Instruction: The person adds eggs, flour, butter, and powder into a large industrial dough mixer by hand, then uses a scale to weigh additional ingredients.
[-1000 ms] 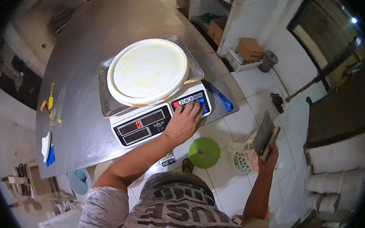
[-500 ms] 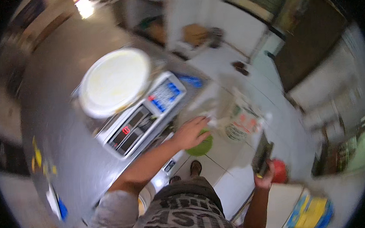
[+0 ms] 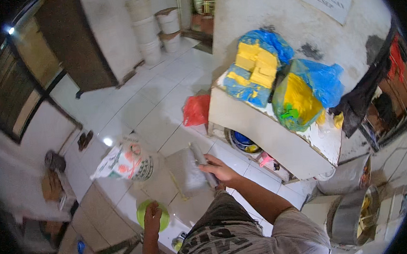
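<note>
My right hand (image 3: 221,171) grips a flat grey rectangular sheet (image 3: 187,171) by its thick, roll-like edge, in front of my body. Whether it is metal or plastic I cannot tell. My left hand (image 3: 152,217) hangs low over a round green bowl (image 3: 165,218), fingers loosely bent and nothing visible in them; contact with the bowl is unclear. Beyond the bowl stands a white sack (image 3: 133,161) with red and green print.
A white cabinet (image 3: 242,113) at the right carries yellow blocks (image 3: 258,65) on blue plastic and a blue bag (image 3: 319,80) of yellow mass. Near it are a red plastic bag (image 3: 196,109) and a large metal pot (image 3: 351,218). White buckets (image 3: 150,51) stand at the back.
My view has swung right, from the steel table with the weighing scale to the cabinet. The grey sheet has come in front of my body, and my left fingers are more bent.
</note>
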A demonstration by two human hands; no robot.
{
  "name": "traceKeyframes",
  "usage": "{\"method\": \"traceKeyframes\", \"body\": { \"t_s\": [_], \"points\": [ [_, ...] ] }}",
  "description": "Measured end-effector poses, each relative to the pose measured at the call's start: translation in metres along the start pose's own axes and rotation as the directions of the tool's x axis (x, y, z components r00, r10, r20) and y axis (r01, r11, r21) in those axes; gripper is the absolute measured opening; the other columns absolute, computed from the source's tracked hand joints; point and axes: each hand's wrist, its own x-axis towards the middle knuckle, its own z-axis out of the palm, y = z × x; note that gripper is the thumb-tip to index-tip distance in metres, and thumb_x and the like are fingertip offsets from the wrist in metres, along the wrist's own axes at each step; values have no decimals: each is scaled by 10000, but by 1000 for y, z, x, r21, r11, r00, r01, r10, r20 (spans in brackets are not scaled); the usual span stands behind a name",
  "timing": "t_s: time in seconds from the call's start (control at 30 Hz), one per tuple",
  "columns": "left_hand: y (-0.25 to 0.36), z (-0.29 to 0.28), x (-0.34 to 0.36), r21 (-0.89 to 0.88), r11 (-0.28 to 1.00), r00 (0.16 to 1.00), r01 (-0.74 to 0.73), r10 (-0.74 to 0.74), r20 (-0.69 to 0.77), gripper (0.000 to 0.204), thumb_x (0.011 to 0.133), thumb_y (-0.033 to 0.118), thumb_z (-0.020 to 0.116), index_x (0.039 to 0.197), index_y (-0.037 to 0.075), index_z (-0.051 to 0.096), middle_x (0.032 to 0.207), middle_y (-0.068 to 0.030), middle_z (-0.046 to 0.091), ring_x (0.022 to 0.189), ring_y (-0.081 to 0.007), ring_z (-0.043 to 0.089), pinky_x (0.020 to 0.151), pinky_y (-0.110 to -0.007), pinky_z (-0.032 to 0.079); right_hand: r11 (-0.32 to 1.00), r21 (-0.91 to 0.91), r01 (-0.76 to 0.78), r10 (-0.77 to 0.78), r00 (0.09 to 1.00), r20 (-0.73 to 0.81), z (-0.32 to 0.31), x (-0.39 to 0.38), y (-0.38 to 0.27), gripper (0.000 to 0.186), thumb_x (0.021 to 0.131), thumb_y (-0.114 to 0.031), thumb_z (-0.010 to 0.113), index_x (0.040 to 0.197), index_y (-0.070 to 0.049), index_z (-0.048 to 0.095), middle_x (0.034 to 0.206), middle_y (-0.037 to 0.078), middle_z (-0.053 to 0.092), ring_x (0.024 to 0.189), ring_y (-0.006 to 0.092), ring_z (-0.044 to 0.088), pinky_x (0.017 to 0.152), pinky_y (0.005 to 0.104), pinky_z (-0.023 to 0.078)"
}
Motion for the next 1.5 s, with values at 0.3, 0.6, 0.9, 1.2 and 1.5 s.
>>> {"method": "traceKeyframes", "body": {
  "t_s": [0.3, 0.6, 0.9, 1.2, 1.5],
  "points": [
    [98, 122, 162, 17, 979, 941, 201, -198, 275, 378, 898, 337, 552, 1169, 75, 526, 1106, -92, 595, 975, -191, 565, 867, -346, 434, 670, -742, 19, -358, 884, -301, -209, 46, -130, 441, 796, -255, 661, 1160, -41, 533, 995, 190, 632, 907, 327, 618, 806, 386, 470],
    [230, 247, 292, 108, 994, 833, -27, -37, 552, 396, 924, 331, 519, 1197, 45, 510, 1123, -109, 589, 1031, -211, 559, 904, -357, 422, -14, -954, -300, -841, 519, -151, -386, 136, -311, 357, 767, -91, 590, 1118, -54, 532, 938, 200, 605, 875, 388, 568, 767, 448, 456],
    [275, 287, 419, 122, 992, 832, 30, -92, 547, 339, 920, 259, 526, 1168, 28, 528, 1048, -87, 615, 956, -164, 564, 849, -298, 424, -154, -879, -450, -765, 618, -183, -469, 210, -320, 311, 776, -107, 550, 1084, -65, 553, 906, 177, 612, 865, 367, 574, 777, 439, 461],
    [315, 346, 490, 206, 977, 790, -49, -88, 606, 340, 927, 282, 509, 1176, 51, 525, 1067, -84, 613, 988, -181, 566, 895, -336, 409, -275, -928, -253, -614, 789, -33, -418, 232, -299, 363, 739, -68, 535, 1100, -33, 529, 902, 134, 603, 857, 320, 570, 741, 395, 465],
    [306, 386, 453, 180, 984, 769, 12, -124, 627, 357, 924, 294, 516, 1184, 50, 521, 1099, -96, 609, 1013, -191, 569, 906, -339, 414, -213, -913, -348, -738, 669, -83, -480, 220, -317, 380, 744, -81, 605, 1111, -8, 536, 946, 172, 604, 867, 335, 570, 775, 411, 467]
  ]
}}
